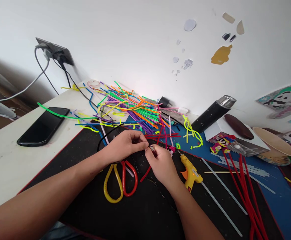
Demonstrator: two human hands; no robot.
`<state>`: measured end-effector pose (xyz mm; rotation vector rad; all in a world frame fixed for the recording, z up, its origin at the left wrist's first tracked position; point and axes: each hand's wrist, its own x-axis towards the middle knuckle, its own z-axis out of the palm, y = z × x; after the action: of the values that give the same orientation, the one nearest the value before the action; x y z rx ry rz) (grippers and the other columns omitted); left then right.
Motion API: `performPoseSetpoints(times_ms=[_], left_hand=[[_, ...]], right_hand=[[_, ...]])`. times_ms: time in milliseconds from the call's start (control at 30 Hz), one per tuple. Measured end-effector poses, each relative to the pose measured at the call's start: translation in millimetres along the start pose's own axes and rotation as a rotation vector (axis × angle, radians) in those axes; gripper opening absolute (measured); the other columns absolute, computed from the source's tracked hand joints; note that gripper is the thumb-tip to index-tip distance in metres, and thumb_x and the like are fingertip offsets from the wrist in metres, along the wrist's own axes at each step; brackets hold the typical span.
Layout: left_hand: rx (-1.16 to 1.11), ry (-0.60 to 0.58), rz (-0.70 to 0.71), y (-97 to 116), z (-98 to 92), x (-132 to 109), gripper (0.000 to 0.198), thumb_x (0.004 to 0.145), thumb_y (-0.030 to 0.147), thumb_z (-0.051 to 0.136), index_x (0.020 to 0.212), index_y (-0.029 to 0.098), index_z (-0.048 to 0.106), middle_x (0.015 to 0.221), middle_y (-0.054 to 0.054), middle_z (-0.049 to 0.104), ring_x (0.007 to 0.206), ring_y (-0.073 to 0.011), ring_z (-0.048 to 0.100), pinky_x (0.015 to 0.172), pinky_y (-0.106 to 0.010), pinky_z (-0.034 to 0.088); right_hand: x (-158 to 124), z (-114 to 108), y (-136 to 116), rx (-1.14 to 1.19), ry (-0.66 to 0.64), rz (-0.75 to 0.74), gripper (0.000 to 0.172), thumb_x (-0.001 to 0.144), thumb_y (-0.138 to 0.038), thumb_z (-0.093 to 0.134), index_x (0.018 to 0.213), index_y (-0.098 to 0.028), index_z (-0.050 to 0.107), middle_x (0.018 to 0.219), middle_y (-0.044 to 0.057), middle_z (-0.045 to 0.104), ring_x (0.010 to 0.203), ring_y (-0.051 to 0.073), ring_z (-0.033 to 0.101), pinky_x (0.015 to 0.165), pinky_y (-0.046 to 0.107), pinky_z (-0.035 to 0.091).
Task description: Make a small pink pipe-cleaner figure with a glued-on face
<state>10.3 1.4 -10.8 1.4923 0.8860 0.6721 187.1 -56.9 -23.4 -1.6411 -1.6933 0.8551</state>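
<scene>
Over the black mat (145, 213), the fingertips of both my hands meet in a pinch. My left hand (125, 145) has thumb and index finger pressed together. My right hand (162, 163) is closed, its fingers curled round something small and whitish that is mostly hidden. Past its knuckles peeks a small pink, black and white piece (171, 150); I cannot tell whether it is held. Scissors with a yellow and a red handle (113, 200) lie below my left hand. A yellow glue gun (190, 171) lies to the right of my right hand. A red pipe cleaner (145, 175) shows beside the right wrist.
Colourful pipe cleaners (135, 110) are heaped at the back. A black phone (44, 126) lies left. On the right stand a black flask (212, 113), a white box (237, 138) and a bowl (272, 143). Glue sticks (220, 208) and red pipe cleaners (251, 200) lie nearer.
</scene>
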Motion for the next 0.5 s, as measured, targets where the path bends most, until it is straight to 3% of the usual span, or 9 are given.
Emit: performPoseSetpoints(times_ms=[200,367,500], left_hand=[[-0.001,-0.002,-0.004,0.7,0.1,0.2,0.025,0.084,0.042,0.075,0.082,0.017,0.072,0.077,-0.002,0.070,0.070,-0.0153,0.058,0.066,-0.026,0.043],[-0.038,0.127,0.003,4.8,-2.7,3.0,0.032,0.081,0.048,0.077,0.076,0.018,0.069,0.068,0.001,0.063,0.064,-0.0142,0.055,0.063,-0.026,0.044],[0.022,0.186,0.046,6.7,-4.1,3.5,0.030,0.084,0.047,0.074,0.076,0.018,0.068,0.072,0.000,0.066,0.067,-0.0152,0.058,0.066,-0.027,0.048]], right_hand=[[-0.1,-1.1,-0.3,0.004,-0.014,0.009,0.038,0.096,-0.042,0.053,0.066,-0.024,0.038,0.058,-0.006,0.041,0.054,0.013,0.036,0.051,0.028,0.025],[-2.7,-0.9,0.3,0.055,-0.042,-0.035,0.044,0.100,-0.049,0.055,0.068,-0.024,0.037,0.060,-0.007,0.038,0.055,0.012,0.035,0.052,0.027,0.025],[-3.2,-1.9,-0.1,0.077,-0.039,-0.041,0.042,0.099,-0.051,0.057,0.071,-0.023,0.043,0.062,-0.007,0.041,0.056,0.012,0.038,0.053,0.027,0.028]])
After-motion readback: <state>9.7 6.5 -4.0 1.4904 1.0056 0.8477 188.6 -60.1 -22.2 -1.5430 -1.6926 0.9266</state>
